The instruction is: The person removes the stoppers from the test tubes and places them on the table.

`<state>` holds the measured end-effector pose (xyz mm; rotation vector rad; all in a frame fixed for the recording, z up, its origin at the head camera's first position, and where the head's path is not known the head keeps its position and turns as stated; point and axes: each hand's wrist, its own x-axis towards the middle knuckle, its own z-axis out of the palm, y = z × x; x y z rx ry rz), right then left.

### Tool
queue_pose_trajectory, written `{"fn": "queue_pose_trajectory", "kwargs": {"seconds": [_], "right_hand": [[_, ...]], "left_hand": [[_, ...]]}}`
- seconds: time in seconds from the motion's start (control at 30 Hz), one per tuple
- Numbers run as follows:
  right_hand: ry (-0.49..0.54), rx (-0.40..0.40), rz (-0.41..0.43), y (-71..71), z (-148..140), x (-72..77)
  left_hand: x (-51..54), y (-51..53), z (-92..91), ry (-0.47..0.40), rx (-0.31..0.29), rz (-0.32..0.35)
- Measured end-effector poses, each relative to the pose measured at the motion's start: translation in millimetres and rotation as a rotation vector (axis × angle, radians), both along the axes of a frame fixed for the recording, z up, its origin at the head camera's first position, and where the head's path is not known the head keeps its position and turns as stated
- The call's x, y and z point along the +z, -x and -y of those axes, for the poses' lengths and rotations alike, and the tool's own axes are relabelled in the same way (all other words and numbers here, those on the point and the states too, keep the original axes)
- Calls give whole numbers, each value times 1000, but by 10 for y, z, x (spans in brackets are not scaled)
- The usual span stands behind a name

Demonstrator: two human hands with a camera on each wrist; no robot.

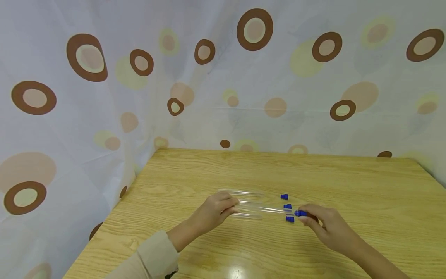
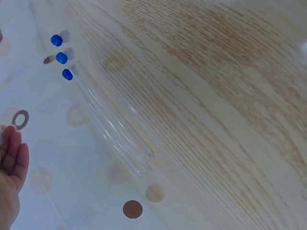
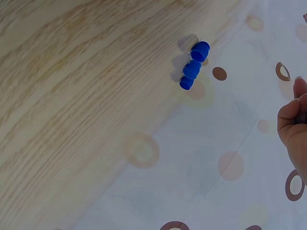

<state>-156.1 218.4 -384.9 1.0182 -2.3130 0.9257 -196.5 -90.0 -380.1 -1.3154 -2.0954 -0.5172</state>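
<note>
In the head view my left hand [image 1: 215, 212] holds a clear test tube [image 1: 273, 210] that points to the right above the table. My right hand [image 1: 329, 225] pinches a blue stopper [image 1: 300, 213] between thumb and fingers, close to the tube's right end; whether the two touch I cannot tell. Three more blue stoppers lie on the table: a far one [image 1: 284, 197], a middle one [image 1: 287, 206] and a near one [image 1: 290, 219]. Other clear tubes [image 1: 249, 216] lie side by side around and beyond my left hand. Fingers partly hide the held tube and stopper.
The wooden table [image 1: 366, 186] carries the loose tubes and stoppers. A white curtain [image 1: 216, 128] with brown and pastel circles hangs behind the table and along its left side.
</note>
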Motion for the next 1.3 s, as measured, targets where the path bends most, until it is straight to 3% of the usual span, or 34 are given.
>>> {"fn": "queue_pose_trajectory", "kwargs": {"seconds": [0.3,0.8,1.3], "right_hand": [[-8,-23,36,-9,-4,22],[14,-127,71,-31,6,46],[-9,-43,43,-14,-17,53]], "left_hand": [[-14,-1,-1,-2,3,-6],[-15,-12,17,0,-8,13],[-38,0,59,9,-1,14]]}}
